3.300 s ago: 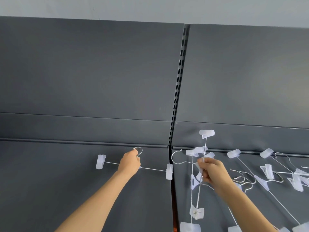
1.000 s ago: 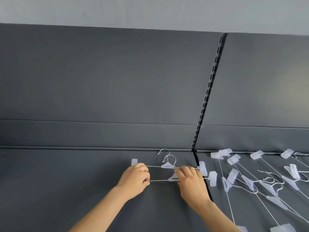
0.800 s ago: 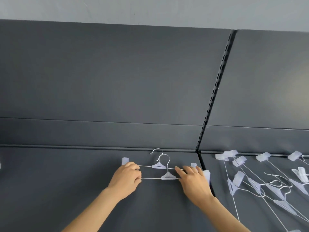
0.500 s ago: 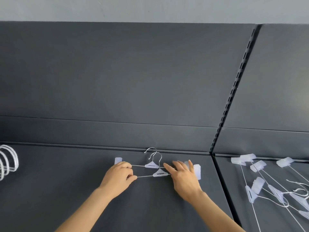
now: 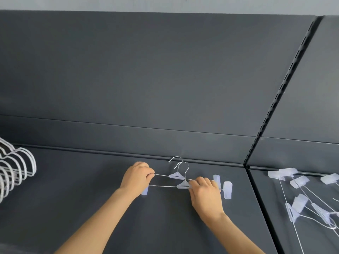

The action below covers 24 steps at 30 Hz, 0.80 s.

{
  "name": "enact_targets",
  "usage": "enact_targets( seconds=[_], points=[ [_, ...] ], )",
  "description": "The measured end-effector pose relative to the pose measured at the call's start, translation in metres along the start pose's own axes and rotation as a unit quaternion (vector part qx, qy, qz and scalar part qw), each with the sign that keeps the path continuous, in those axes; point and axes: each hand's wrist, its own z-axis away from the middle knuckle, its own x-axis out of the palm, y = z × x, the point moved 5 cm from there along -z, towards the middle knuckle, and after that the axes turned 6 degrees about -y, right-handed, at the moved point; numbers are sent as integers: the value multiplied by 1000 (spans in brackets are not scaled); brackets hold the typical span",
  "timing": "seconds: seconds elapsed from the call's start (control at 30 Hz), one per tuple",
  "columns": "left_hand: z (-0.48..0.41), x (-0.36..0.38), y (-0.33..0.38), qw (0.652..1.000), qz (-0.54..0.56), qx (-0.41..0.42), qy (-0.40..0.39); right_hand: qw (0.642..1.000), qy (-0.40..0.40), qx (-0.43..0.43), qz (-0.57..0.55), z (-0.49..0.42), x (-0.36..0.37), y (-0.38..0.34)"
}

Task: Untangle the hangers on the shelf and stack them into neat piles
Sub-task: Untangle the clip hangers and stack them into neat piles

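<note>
Uncovered since the previous frame: both right-end clips of the two clip hangers [image 5: 176, 175] on the shelf [image 5: 165, 226].
The pair was laid side by side near the shelf's back edge, each made of a metal hook, a thin wire rod, a clear triangular centre and translucent clips, three of them seen. The left hand [image 5: 136, 178] had its grip closed on the rods' left ends; the right hand [image 5: 205, 191] had its grip curled over the right ends. A tangled heap [image 5: 300, 204] was left at the right, white wire hangers [image 5: 16, 173] at the far left.
</note>
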Motion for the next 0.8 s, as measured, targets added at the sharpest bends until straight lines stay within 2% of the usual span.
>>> enact_targets(
  seconds=[0.17,0.43,0.63,0.8],
  points=[
    [-1,6,3,999,16,-44,-19,999,-27,19,-39,1,8,-11],
    [-1,9,-3,1000,14,-17,-13,980,-73,-17,-183,2,16,-5],
    [-2,11,-5,999,11,-31,-3,978,-58,-29,-199,9,4,4],
    [-3,15,-6,1000,-23,-4,-21,978,-78,-49,-185,9,11,-19]
  ],
)
